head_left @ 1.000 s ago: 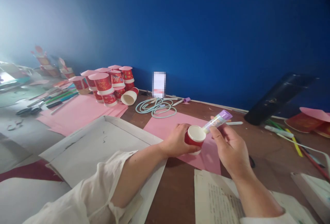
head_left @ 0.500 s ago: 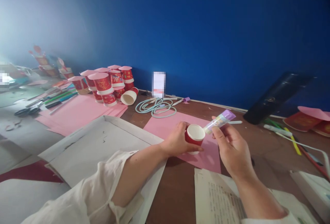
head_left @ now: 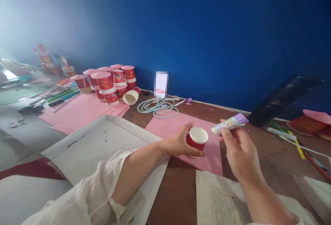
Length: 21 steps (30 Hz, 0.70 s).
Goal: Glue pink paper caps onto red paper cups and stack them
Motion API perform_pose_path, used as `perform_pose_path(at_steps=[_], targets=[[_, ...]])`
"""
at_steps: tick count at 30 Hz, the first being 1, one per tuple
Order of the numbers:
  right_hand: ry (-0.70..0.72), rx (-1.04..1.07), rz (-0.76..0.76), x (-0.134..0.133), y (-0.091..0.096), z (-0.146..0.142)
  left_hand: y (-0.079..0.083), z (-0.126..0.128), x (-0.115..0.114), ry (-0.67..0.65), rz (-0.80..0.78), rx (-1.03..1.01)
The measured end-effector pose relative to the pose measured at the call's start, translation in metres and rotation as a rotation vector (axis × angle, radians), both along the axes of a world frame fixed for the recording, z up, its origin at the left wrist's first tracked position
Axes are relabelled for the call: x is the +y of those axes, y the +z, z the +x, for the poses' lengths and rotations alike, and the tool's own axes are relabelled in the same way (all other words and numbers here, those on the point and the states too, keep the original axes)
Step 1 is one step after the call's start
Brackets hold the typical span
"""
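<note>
My left hand (head_left: pixel 182 142) is wrapped round a red paper cup (head_left: pixel 196 145) with a white rim, its mouth facing up, over a pink sheet of paper (head_left: pixel 210 159). In my right hand (head_left: pixel 239 149) is a glue stick (head_left: pixel 229 124) with a purple end and a patterned clear barrel, tilted so its pale end points left toward the cup. A gap separates the glue stick from the cup's rim. A thin white stick-like thing shows partly behind the glue stick; I cannot make out its kind.
Red cups with pink paper tops (head_left: pixel 104 81) stand stacked at the back left, beside a tipped cup (head_left: pixel 131 96). A coiled pale-blue cable (head_left: pixel 157 107) lies before the blue wall. Left is a shallow white box (head_left: pixel 95 145); right, a black cylinder (head_left: pixel 279 100). Printed paper (head_left: pixel 222 197) lies in front.
My right hand has drawn the glue stick away from the cup to the right and turned it flatter. The cup stays in my left hand. The whole view has shifted slightly.
</note>
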State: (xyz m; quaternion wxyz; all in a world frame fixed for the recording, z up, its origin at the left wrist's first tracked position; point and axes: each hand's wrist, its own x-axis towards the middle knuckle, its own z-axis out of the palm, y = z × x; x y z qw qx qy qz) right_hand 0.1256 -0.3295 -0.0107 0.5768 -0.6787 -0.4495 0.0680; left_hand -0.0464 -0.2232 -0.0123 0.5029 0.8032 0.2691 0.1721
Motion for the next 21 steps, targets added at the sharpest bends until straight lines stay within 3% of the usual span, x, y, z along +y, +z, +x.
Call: perform_pose_path(at_steps=[5, 10, 16, 21], targets=[[0.063, 0.022, 0.038, 0.005, 0.005, -0.010, -0.004, 0.006, -0.002, 0.077, 0.118, 0.016], [0.109, 0.012, -0.055, 0.008, 0.008, -0.014, -0.006, 0.008, -0.004, 0.037, 0.182, 0.010], [0.082, 0.022, -0.072, 0.006, 0.001, -0.002, -0.002, 0.005, -0.002, 0.026, 0.097, -0.019], [0.031, 0.152, -0.049, 0.004, -0.009, 0.008, 0.001, 0.001, -0.004, -0.036, 0.002, -0.020]])
